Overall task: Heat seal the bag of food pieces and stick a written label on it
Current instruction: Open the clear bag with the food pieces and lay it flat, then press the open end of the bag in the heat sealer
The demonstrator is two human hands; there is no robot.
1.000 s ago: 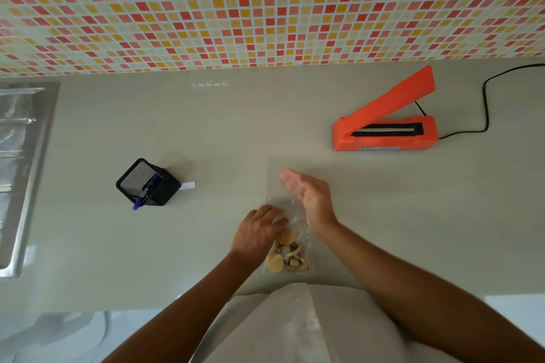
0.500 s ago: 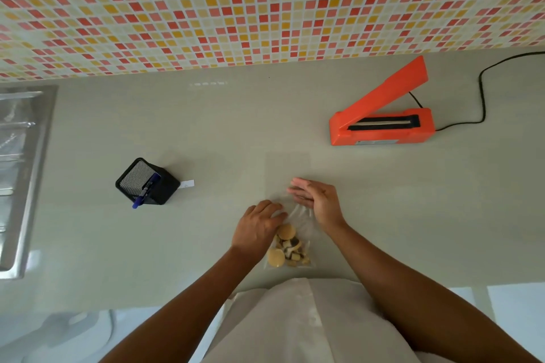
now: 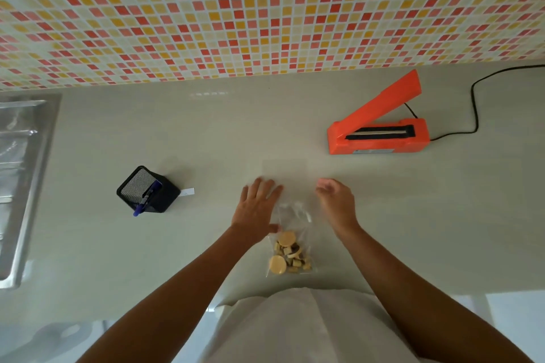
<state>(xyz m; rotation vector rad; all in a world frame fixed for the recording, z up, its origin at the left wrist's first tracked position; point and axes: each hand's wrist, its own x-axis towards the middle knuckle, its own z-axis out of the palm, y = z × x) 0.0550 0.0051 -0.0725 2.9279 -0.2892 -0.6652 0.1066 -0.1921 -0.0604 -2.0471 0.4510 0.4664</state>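
The trouble I'd expect is with the clear plastic bag (image 3: 292, 215) itself. It lies flat on the surface (image 3: 413, 230) right in front of the person, with the food pieces (image 3: 290, 256) bunched at the near end and the long empty top stretching away toward the wall. That film is thin and nearly invisible against the grey. If it is lifted by one edge only, the top could fold or crease, and a creased mouth would likely seal badly. Tip it while carrying and the pieces could slide up toward the open end and land in the sealing line.

The orange heat sealer (image 3: 377, 138) sits well apart to the right with its arm raised, and its black cord (image 3: 474, 109) trails off behind it. Reaching across might snag that cord. The small white label (image 3: 188, 192) lies just beside the mesh pen holder (image 3: 147, 190), which has a blue pen (image 3: 146, 200) in it. It looks light enough for a careless sleeve or draught to shift it.

As for the grip, the left hand (image 3: 258, 209) is spread wide and flat, fingers straight. Its fingertips appear to rest on the bag's left edge and its thumb is close to the food pieces. It holds nothing. The right hand (image 3: 336, 203) sits just beside the bag's right edge with fingers loosely curled and nothing visible between them. Whether it touches the film I cannot tell.
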